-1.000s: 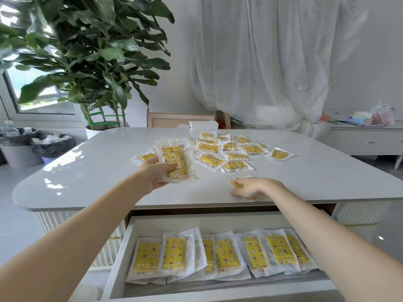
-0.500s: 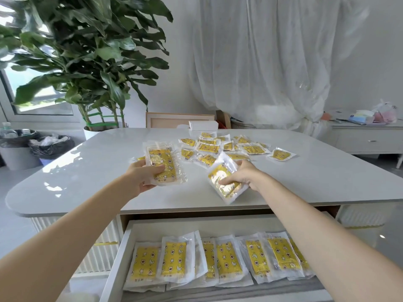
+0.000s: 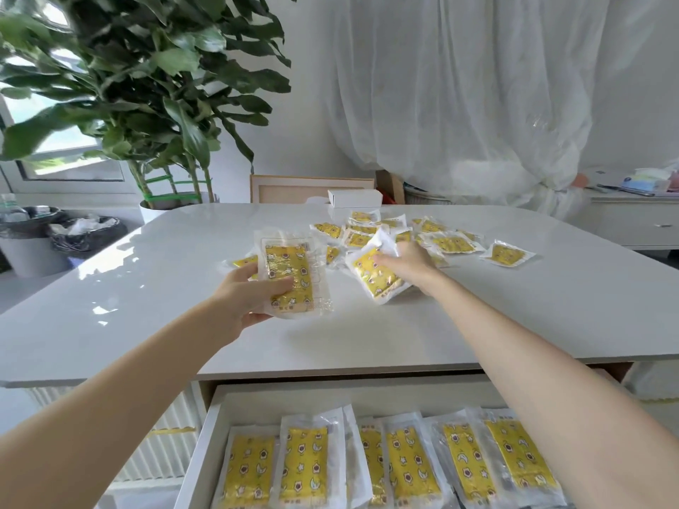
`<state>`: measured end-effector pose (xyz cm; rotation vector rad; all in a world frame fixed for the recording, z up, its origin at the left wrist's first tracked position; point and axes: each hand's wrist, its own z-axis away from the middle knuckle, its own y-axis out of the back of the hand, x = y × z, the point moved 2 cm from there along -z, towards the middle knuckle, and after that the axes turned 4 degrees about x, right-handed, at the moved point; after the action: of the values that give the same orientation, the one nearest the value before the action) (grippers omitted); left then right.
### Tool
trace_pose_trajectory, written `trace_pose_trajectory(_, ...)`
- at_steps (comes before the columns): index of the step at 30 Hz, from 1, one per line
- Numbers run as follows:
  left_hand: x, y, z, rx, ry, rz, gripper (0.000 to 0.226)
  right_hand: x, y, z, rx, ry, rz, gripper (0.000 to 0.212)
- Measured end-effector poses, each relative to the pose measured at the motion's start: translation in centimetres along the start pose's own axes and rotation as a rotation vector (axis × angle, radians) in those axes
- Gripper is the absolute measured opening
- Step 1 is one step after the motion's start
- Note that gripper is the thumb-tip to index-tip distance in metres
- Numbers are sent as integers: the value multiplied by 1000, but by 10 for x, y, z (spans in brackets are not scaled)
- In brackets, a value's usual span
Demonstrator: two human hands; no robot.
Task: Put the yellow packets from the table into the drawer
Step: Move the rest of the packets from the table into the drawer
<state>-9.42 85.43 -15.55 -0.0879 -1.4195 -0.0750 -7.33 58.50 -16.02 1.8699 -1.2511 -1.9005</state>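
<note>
gathering stock: left hand point(image 3: 245, 296) grips a packet stack point(image 3: 290, 277), right hand point(image 3: 411, 260) pinches another yellow packet point(image 3: 374, 277) above the worktop point(image 3: 147, 288), bound for the open drawer point(image 3: 205, 446).

right hand point(image 3: 408, 264) no longer flat at the near edge of the table point(image 3: 147, 288), now farther out beside the scattered pile point(image 3: 446, 242), gripping a yellow packet point(image 3: 378, 279) lifted off the surface a second ago, packet held tilted above the tabletop

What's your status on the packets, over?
Left grip holds a packet stack. Right grip holds a yellow packet above the table. Loose packets left; drawer open, nothing blocking.
</note>
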Motion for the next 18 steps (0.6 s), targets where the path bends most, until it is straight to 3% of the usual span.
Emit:
trace_pose_trajectory(3, -1, -2, -2, 23, 6, -11, 43, -3, -19, 6, -153, 102, 293, 32)
trace_pose_trajectory(8, -2, 4, -2, 79, 23, -15, 47, -20, -24, 31, -157, 338, 622, 26)
trace_pose_trajectory(10, 0, 8, 1, 99, 22, -6, 46, -30, -19, 43, -146, 414, 622, 22)
trace_pose_trajectory(13, 3, 15, 8, 137, 2, 8, 45, -34, -16, 58, -194, 484, 544, 34)
trace_pose_trajectory(18, 12, 21, 22, 157, -33, 21, 45, -31, -9, 67, -294, 269, 128, 40)
